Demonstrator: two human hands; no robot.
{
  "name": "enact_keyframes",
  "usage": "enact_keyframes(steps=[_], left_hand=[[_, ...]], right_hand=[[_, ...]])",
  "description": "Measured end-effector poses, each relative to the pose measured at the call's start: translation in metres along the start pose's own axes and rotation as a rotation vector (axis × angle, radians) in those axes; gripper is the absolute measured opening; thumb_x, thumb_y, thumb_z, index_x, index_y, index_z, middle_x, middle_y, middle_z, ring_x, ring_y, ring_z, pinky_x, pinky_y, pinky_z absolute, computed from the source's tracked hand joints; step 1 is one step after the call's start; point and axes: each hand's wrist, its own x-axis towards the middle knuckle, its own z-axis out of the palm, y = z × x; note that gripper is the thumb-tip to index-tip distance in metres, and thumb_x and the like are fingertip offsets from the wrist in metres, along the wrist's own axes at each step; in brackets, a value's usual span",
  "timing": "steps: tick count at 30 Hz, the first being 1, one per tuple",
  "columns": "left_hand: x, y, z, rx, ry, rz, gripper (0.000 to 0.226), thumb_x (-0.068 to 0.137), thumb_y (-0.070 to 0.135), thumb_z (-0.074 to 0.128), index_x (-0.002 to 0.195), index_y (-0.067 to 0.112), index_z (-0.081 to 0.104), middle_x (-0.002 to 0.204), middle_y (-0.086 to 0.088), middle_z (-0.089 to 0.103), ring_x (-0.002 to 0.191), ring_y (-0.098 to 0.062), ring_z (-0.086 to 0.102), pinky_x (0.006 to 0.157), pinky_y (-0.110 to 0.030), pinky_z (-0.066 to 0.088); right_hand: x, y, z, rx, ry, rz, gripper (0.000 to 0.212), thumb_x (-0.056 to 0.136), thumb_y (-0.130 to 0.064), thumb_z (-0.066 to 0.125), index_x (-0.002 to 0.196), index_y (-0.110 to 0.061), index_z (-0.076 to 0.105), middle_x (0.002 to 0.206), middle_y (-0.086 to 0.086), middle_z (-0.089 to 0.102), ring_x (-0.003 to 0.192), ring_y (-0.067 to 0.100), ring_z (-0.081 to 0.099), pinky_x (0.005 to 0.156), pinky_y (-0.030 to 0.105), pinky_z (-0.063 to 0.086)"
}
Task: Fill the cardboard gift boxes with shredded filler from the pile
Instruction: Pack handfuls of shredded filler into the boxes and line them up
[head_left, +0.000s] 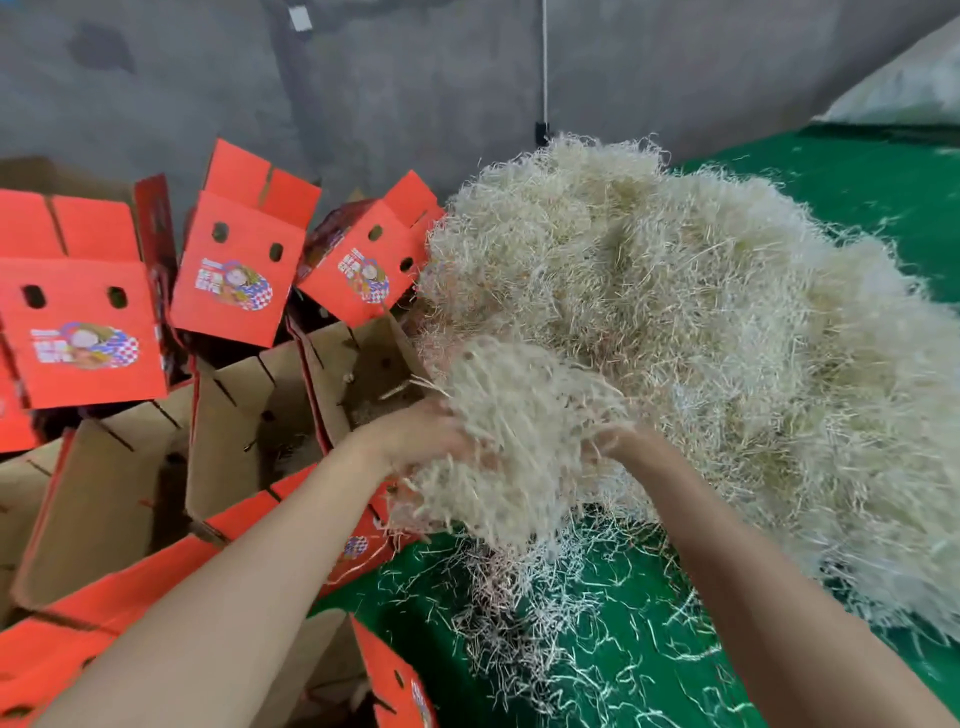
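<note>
1. Two hands in my feed. The left hand (415, 434) and right hand (615, 441) are on opposite sides of one clump of filler (511, 431), which is held up between them.
2. The left fingers curl into the clump. The right fingers are buried in the strands, so I cannot tell how they lie.
3. One big pile of shredded filler (701, 312) lies on the green surface (857, 182), just behind and right of the clump.
4. Red gift boxes (234, 280) crowd the left side. I count three raised lids with printed labels, and at least four open brown interiors, the nearest at the bottom edge.
5. The clump hangs beside the rightmost open box (363, 374) and hides part of its near wall.
6. Loose strands (571, 623) litter the green surface below the hands.
7. Behind is a grey wall (415, 78) with one white cord (544, 62) hanging down it.
</note>
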Motion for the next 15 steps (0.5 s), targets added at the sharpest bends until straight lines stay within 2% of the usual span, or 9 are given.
enact_keyframes(steps=[2, 4, 6, 8, 9, 10, 11, 13, 15], left_hand=[[0.002, -0.004, 0.003, 0.261, -0.100, 0.025, 0.025, 0.090, 0.019, 0.059, 0.111, 0.006, 0.059, 0.109, -0.009, 0.059, 0.110, -0.020, 0.051, 0.080, -0.017, 0.042], [0.006, -0.001, 0.008, 0.316, -0.076, 0.133, 0.035, 0.083, 0.018, 0.068, 0.115, 0.019, 0.055, 0.103, 0.010, 0.052, 0.104, -0.013, 0.050, 0.085, -0.013, 0.039], [0.011, 0.004, 0.008, 0.306, 0.032, 0.281, 0.026, 0.074, 0.005, 0.074, 0.096, 0.012, 0.062, 0.088, 0.006, 0.059, 0.091, -0.014, 0.057, 0.078, -0.019, 0.045], [0.013, 0.005, 0.007, 0.154, 0.235, 0.278, 0.012, 0.069, -0.005, 0.071, 0.077, 0.002, 0.064, 0.078, -0.012, 0.066, 0.081, -0.024, 0.064, 0.067, -0.030, 0.052], [0.012, 0.004, 0.005, -0.002, 0.343, 0.273, 0.014, 0.068, -0.007, 0.071, 0.080, -0.003, 0.065, 0.082, -0.021, 0.067, 0.079, -0.026, 0.065, 0.068, -0.031, 0.054], [0.013, 0.002, 0.002, -0.146, 0.434, 0.284, 0.020, 0.069, -0.008, 0.071, 0.088, -0.008, 0.064, 0.092, -0.027, 0.066, 0.079, -0.023, 0.065, 0.068, -0.025, 0.054], [0.011, 0.005, 0.001, -0.265, 0.492, 0.241, 0.025, 0.074, -0.004, 0.068, 0.098, -0.009, 0.062, 0.102, -0.028, 0.065, 0.081, -0.020, 0.062, 0.066, -0.017, 0.050], [0.012, 0.005, -0.004, -0.414, 0.527, 0.064, 0.038, 0.089, 0.015, 0.058, 0.121, -0.005, 0.054, 0.119, -0.019, 0.057, 0.104, -0.025, 0.057, 0.080, -0.019, 0.045], [0.011, 0.011, -0.009, -0.674, 0.362, -0.024, 0.043, 0.098, 0.027, 0.042, 0.134, 0.002, 0.044, 0.133, -0.010, 0.046, 0.126, -0.030, 0.042, 0.103, -0.040, 0.035]], right_hand=[[-0.012, -0.002, -0.008, 0.044, 0.010, 0.042, 0.023, 0.096, -0.008, 0.038, 0.113, -0.001, 0.054, 0.124, 0.021, 0.052, 0.096, 0.023, 0.057, 0.062, 0.014, 0.044], [-0.017, -0.015, -0.008, 0.316, 0.083, -0.097, 0.022, 0.098, -0.010, 0.033, 0.110, -0.003, 0.050, 0.096, 0.008, 0.056, 0.073, 0.001, 0.049, 0.057, 0.005, 0.039], [-0.010, -0.018, -0.009, 0.355, 0.041, -0.225, 0.032, 0.098, -0.007, 0.031, 0.128, -0.005, 0.043, 0.111, 0.005, 0.051, 0.100, 0.006, 0.050, 0.066, 0.009, 0.038], [0.005, -0.008, -0.004, 0.114, -0.063, -0.261, 0.038, 0.096, -0.003, 0.038, 0.134, -0.001, 0.039, 0.134, 0.016, 0.045, 0.124, 0.026, 0.043, 0.091, 0.015, 0.033], [0.013, 0.002, 0.001, 0.010, -0.097, -0.263, 0.030, 0.093, -0.003, 0.046, 0.123, 0.000, 0.049, 0.127, 0.021, 0.051, 0.114, 0.032, 0.052, 0.101, 0.029, 0.035], [0.018, 0.011, 0.005, -0.040, -0.117, -0.256, 0.015, 0.092, -0.007, 0.050, 0.105, -0.003, 0.057, 0.114, 0.023, 0.058, 0.095, 0.031, 0.060, 0.097, 0.046, 0.043], [0.022, 0.020, 0.009, -0.100, -0.096, -0.260, 0.009, 0.094, -0.012, 0.049, 0.093, -0.011, 0.058, 0.106, 0.023, 0.061, 0.077, 0.023, 0.061, 0.086, 0.052, 0.049], [0.031, 0.041, 0.018, -0.247, -0.012, -0.222, 0.018, 0.097, -0.016, 0.043, 0.095, -0.014, 0.060, 0.111, 0.019, 0.061, 0.070, 0.009, 0.054, 0.087, 0.046, 0.050], [0.034, 0.058, 0.022, -0.385, -0.009, -0.187, 0.025, 0.097, -0.014, 0.041, 0.117, -0.009, 0.055, 0.120, 0.014, 0.059, 0.094, 0.017, 0.058, 0.099, 0.033, 0.042]])
